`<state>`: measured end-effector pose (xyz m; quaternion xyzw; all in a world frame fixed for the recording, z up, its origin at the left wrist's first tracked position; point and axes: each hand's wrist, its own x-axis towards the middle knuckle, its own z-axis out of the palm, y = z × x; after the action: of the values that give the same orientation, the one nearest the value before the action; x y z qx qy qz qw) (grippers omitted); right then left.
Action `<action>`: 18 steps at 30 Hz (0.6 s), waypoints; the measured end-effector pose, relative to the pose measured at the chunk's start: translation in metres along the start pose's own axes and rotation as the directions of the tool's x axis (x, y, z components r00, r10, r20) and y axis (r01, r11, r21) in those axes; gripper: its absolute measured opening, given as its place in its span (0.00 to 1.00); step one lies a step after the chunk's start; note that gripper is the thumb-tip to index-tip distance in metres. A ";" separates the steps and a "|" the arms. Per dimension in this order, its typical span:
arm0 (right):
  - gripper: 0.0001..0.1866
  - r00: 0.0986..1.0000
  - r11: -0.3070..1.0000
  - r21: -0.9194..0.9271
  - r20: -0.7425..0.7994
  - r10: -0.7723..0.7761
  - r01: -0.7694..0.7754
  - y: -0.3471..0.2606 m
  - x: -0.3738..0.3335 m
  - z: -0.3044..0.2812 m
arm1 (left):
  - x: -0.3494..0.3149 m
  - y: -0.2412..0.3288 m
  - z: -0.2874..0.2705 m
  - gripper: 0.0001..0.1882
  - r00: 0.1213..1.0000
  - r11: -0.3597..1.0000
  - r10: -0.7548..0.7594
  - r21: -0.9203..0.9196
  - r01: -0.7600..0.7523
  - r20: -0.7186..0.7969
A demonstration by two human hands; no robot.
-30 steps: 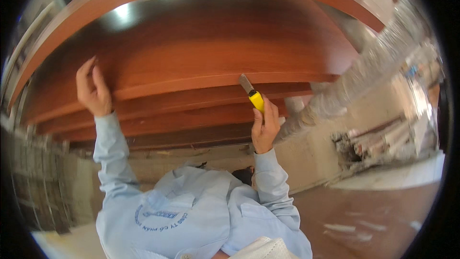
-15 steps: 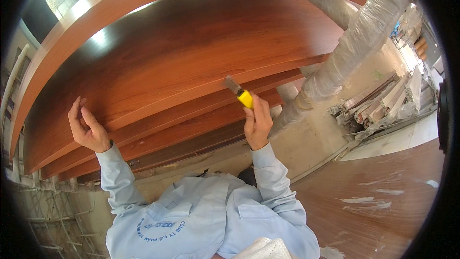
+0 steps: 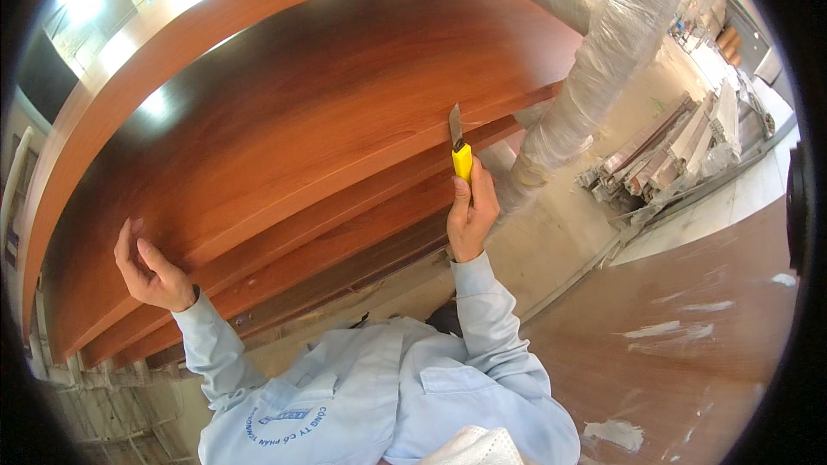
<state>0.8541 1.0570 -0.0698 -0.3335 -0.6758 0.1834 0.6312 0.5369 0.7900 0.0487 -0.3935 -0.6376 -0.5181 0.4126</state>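
My right hand is closed round the yellow handle of a utility knife. Its metal blade points up and away, at the front edge of a reddish-brown wood panel; whether it touches the edge I cannot tell. My left hand is at the left part of the same panel's front edge, fingers apart and slightly curled, with nothing in it. Whether its fingers rest on the panel is unclear. More panels of the same colour lie stepped below this one.
Another curved-looking panel edge spans the top. A post wrapped in clear plastic stands on the right. Beyond it lies a pile of wood strips. A brown board with whitish smears is at lower right.
My right hand has moved slightly right along the panel's edge, and the knife now points more upright. My left hand has shifted a little left and down in view; the whole view has also shifted.
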 end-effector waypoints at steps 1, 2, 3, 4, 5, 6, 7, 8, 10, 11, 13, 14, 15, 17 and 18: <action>0.17 1.000 1.000 0.000 -0.008 -0.002 0.002 0.002 0.001 -0.001 | 0.000 0.000 0.000 0.17 0.999 0.998 -0.035 -0.047 0.035 -0.011; 0.18 1.000 1.000 0.000 -0.012 0.015 -0.015 0.005 0.002 -0.002 | -0.001 0.000 0.000 0.17 1.000 0.999 -0.017 -0.031 0.017 -0.009; 0.18 0.999 0.999 0.001 -0.021 0.040 -0.040 0.006 0.002 -0.003 | 0.000 0.000 0.000 0.17 1.000 1.000 -0.006 -0.026 0.006 -0.006; 0.18 0.997 0.998 0.003 -0.030 0.064 -0.064 0.008 0.003 -0.004 | 0.000 -0.001 0.000 0.17 1.000 1.000 -0.019 -0.024 0.018 -0.011; 0.19 0.996 0.997 0.008 -0.045 0.078 -0.077 0.010 0.005 -0.005 | 0.000 0.000 0.000 0.17 1.000 1.000 -0.018 -0.023 0.017 -0.019; 0.19 0.994 0.996 0.013 -0.058 0.091 -0.090 0.011 0.005 -0.004 | 0.000 -0.001 0.000 0.17 1.000 1.000 -0.011 -0.014 0.011 -0.015; 0.20 0.992 0.995 0.019 -0.072 0.102 -0.101 0.013 0.007 -0.005 | 0.000 -0.001 0.000 0.17 1.000 1.000 -0.003 -0.005 0.003 -0.013; 0.20 0.988 0.991 0.039 -0.081 0.135 -0.132 0.015 0.009 -0.005 | 0.000 -0.001 0.000 0.17 1.000 1.000 -0.010 -0.001 0.010 -0.024; 0.21 0.975 0.978 0.078 -0.099 0.200 -0.193 0.020 0.013 -0.005 | 0.000 -0.002 0.001 0.17 0.999 0.999 -0.012 -0.030 0.011 -0.032; 0.21 0.969 0.973 0.098 -0.112 0.219 -0.209 0.022 0.015 -0.005 | -0.001 -0.002 0.000 0.17 0.999 0.999 -0.018 -0.027 0.017 -0.032; 0.22 0.956 0.961 0.136 -0.135 0.259 -0.241 0.026 0.020 -0.003 | -0.001 -0.003 0.000 0.17 0.998 0.999 -0.033 -0.016 0.032 -0.047; 0.22 0.949 0.956 0.147 -0.155 0.275 -0.253 0.027 0.023 -0.002 | -0.001 -0.003 0.000 0.17 0.999 1.000 -0.018 -0.014 0.017 -0.037; 0.22 0.941 0.951 0.159 -0.174 0.290 -0.264 0.029 0.026 -0.001 | -0.001 -0.003 0.000 0.17 0.999 1.000 -0.021 -0.020 0.020 -0.041; 0.22 0.925 0.939 0.207 -0.208 0.318 -0.276 0.029 0.032 0.001 | -0.002 -0.003 0.000 0.17 0.999 0.999 -0.030 -0.020 0.029 -0.044; 0.22 0.917 0.930 0.242 -0.223 0.330 -0.276 0.029 0.034 0.002 | -0.002 -0.003 0.000 0.17 0.998 0.999 -0.035 -0.015 0.035 -0.043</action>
<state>0.8590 1.1009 -0.0649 -0.3886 -0.5042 0.3030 0.7092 0.5345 0.7895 0.0459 -0.3738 -0.6318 -0.5381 0.4142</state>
